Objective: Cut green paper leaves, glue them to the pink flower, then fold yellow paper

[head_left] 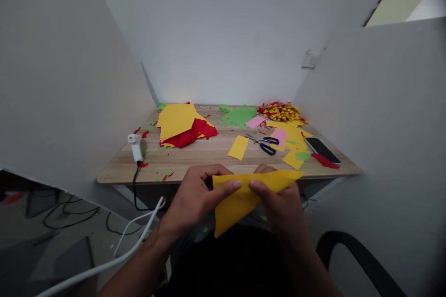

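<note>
A folded piece of yellow paper (233, 209) is held up in front of the table's near edge. My left hand (200, 192) pinches its upper left part, thumb on the near face and fingers behind. My right hand (280, 202) grips it from the right, its thumb close to the left thumb. The fingers behind the paper are partly hidden. Beyond my hands, a yellow paper rectangle (239, 147) lies flat on the table. Beside it rest scissors (267, 145) with dark handles, blades pointing left.
The wooden table (205, 155) carries yellow sheets (176, 120), red paper (193, 133), green paper (240, 116) and a ruffled yellow pile (282, 112). A phone (322, 150) lies at right. A white corded device (135, 147) stands left. White cable (104, 267) crosses near my left arm; partitions flank the table.
</note>
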Demonstrator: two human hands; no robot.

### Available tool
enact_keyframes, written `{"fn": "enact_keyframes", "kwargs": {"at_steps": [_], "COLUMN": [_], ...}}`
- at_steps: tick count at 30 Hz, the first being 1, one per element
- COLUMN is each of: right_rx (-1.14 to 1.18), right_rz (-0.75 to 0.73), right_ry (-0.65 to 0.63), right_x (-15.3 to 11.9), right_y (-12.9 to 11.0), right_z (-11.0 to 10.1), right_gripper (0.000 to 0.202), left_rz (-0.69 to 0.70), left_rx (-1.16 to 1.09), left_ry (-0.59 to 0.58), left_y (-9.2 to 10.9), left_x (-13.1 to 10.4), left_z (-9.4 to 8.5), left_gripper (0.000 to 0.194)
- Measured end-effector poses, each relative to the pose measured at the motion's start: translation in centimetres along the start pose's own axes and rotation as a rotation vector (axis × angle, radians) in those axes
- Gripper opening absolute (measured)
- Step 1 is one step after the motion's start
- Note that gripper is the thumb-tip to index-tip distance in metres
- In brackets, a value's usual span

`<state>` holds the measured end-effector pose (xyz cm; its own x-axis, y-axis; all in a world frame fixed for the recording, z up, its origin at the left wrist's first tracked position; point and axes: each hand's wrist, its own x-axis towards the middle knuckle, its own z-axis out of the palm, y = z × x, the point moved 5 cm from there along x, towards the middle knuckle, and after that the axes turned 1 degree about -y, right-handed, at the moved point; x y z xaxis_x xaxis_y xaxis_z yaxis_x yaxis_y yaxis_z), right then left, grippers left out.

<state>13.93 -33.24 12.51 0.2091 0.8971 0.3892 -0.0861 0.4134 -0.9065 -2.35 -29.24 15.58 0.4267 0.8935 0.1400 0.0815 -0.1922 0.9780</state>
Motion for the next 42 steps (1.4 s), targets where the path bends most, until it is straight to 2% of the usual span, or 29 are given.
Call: {"fn": "enact_keyframes", "kwargs": {"at_steps": [3,7,11,14,18,20,22,25,26,28,30,32,34,38,42], "right_rx": [0.044,0.143,0.136,0.107,0.177,0.175,0.118,-0.038,-0.096,-0.197,-0.263,-0.325,-0.387,-0.475,-0.519], "right_rz": [0.075,0.143,0.054,-0.008,-0.141,-0.164,-0.087,0.027,0.028,-0.001,-0.016,0.008,0.047,0.039,0.029], "right_ry": [0.028,0.220,0.327,0.371,0.583,0.627,0.484,0.196,0.169,0.206,0.226,0.148,0.008,-0.233,-0.283], "right_x": [0.1,0.7,1.3,1.8,2.4,2.4,2.5,1.8,1.4,0.9,0.8,1.0,1.3,1.1,1.0], "right_y": [0.8,1.9,1.6,1.1,0.0,-0.2,0.1,0.9,1.0,1.0,1.1,1.7,2.5,3.5,3.7], "right_z": [-0.5,-2.1,-3.4,-4.5,-7.8,-8.8,-7.9,-4.4,-3.5,-2.5,-2.2,-2.1,-1.8,-0.3,1.1], "right_gripper": [0.025,0.027,0.033,0.029,0.025,0.026,0.029,0.035,0.037,0.039,0.039,0.039,0.040,0.035,0.038], "left_rz": [0.016,0.043,0.047,0.030,0.011,-0.005,-0.027,-0.041,-0.040,-0.041,-0.058,-0.071,-0.054,0.037,0.079], "left_rx": [0.086,0.151,0.159,0.147,0.147,0.111,0.070,0.041,0.034,0.038,0.085,0.158,0.199,0.176,0.153], "left_ry": [0.013,0.094,0.095,0.086,0.114,0.123,0.138,0.181,0.193,0.171,0.043,-0.121,-0.206,-0.206,-0.096], "left_y": [0.0,-0.2,-0.5,-0.8,-1.6,-1.9,-2.2,-2.1,-2.1,-2.1,-2.4,-2.9,-3.4,-3.7,-3.3], "left_x": [0.1,0.2,0.6,0.8,1.1,1.2,1.3,1.3,1.3,1.5,1.9,2.2,2.5,2.6,2.5], "left_z": [-0.1,-0.5,-0.1,0.3,-0.2,-0.6,-0.6,-0.3,-0.2,-0.2,-0.3,-0.2,-0.2,0.7,1.0], "left_gripper": [0.026,0.028,0.031,0.031,0.030,0.030,0.030,0.032,0.032,0.033,0.033,0.030,0.025,0.023,0.028]}}
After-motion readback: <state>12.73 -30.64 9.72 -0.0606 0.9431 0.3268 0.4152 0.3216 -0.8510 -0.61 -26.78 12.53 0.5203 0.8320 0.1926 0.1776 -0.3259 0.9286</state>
